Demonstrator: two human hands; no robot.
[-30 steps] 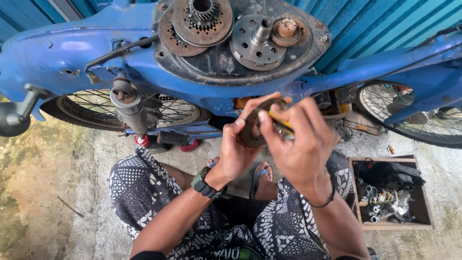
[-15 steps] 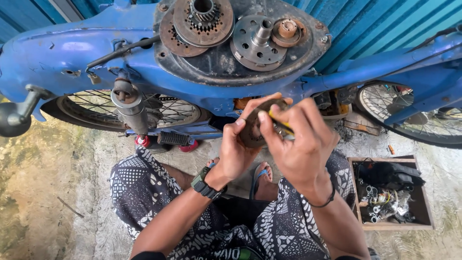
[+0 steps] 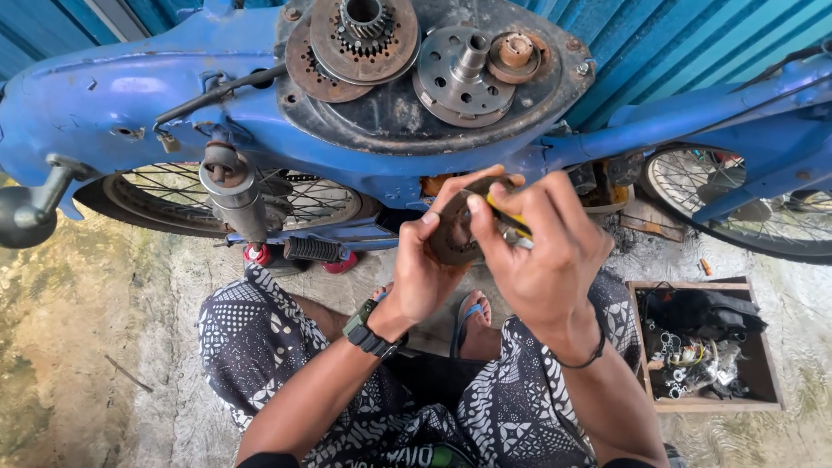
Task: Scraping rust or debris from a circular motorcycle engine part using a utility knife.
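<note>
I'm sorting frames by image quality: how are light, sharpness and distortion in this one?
Head view: soft, even daylight, no hard shadows or glare; the left hand, right hand and the rusty round metal disc between them are sharp; the blue metal motorbike frame bows towards the edges, a wide-lens distortion.

An informal motorcycle repair spot, outdoors by the look. Blue motorcycle frame (image 3: pixel 121 104) laid on its side, engine casing open with bare clutch plates and gears (image 3: pixel 364 39). Stained concrete floor (image 3: pixel 78 329), blue corrugated metal wall (image 3: pixel 659 52), wooden box of small parts (image 3: pixel 702 347).
</note>
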